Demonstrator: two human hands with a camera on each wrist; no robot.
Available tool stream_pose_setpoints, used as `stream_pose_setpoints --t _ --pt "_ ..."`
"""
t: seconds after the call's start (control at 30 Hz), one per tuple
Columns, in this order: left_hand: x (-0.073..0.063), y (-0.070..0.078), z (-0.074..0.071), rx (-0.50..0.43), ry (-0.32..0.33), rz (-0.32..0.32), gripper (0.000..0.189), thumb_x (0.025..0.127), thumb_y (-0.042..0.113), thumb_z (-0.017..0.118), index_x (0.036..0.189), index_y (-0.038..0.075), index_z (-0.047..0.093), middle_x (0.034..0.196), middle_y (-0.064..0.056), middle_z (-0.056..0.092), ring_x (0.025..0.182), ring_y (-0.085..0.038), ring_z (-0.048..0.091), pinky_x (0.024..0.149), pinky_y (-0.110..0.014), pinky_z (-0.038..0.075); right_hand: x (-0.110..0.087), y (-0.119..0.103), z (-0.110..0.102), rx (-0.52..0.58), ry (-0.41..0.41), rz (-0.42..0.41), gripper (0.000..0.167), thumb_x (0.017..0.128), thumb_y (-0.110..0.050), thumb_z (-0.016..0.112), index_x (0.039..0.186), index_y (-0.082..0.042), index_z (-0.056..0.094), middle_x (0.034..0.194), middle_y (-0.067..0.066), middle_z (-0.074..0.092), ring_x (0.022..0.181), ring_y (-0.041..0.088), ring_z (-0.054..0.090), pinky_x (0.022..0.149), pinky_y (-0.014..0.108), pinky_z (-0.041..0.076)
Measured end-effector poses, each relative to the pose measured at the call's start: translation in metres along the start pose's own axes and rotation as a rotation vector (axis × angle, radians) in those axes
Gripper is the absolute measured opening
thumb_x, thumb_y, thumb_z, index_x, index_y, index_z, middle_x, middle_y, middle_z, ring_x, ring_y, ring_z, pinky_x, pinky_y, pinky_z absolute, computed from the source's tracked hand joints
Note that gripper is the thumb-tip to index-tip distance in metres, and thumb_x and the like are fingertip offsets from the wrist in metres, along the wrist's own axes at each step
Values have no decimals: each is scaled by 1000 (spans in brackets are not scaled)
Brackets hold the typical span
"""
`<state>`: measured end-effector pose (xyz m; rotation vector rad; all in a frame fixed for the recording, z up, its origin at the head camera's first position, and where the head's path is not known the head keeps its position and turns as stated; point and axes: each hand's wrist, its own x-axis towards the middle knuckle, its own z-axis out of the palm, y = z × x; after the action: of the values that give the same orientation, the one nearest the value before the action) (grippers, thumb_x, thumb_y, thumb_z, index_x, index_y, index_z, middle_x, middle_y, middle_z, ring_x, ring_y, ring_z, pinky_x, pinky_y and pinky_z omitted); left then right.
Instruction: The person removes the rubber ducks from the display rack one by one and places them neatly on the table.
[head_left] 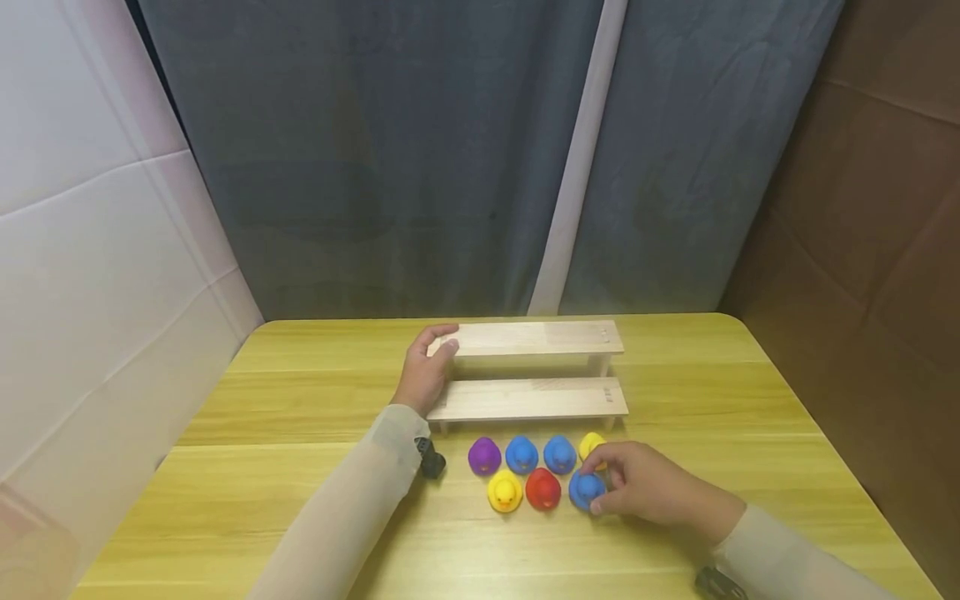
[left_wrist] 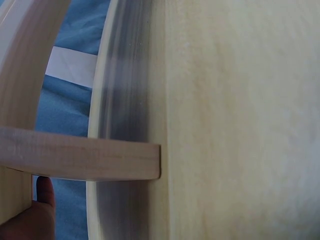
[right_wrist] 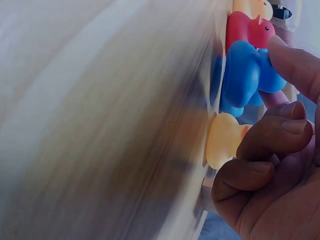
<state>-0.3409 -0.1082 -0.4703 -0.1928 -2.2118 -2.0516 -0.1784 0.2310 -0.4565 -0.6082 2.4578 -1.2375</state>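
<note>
My left hand grips the left end of the upper board of a two-step wooden rack; in the left wrist view, part of the hand shows beside a rack leg. Thumb and forefinger of my right hand pinch a blue rubber duck at the right of the front row. In the right wrist view that blue duck appears low at the tabletop, the other fingers curled beside it. A yellow duck behind is partly covered by the right hand.
Left of the held duck stand a red duck and a yellow duck. Behind them are a purple duck and two blue ducks, just before the lower board. A grey curtain hangs beyond the wooden table.
</note>
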Motion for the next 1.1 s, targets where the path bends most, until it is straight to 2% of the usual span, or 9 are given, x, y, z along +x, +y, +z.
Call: stream_pose_setpoints --t 0.37,1.1 --pt "1 0 0 0 -2 4 31 103 19 61 133 13 67 149 -7 57 144 -24 43 125 -47 26 1 0 2 -14 -7 5 32 81 -16 88 109 -11 73 63 -9 49 55 2 46 52 21 42" --pt "0 1 0 -30 -13 -7 31 104 17 62 134 10 66 147 -10 56 138 -25 45 123 -45 27 3 0 5 -43 -3 1 32 79 -13 89 104 -14 69 63 -8 48 57 2 45 54 22 42"
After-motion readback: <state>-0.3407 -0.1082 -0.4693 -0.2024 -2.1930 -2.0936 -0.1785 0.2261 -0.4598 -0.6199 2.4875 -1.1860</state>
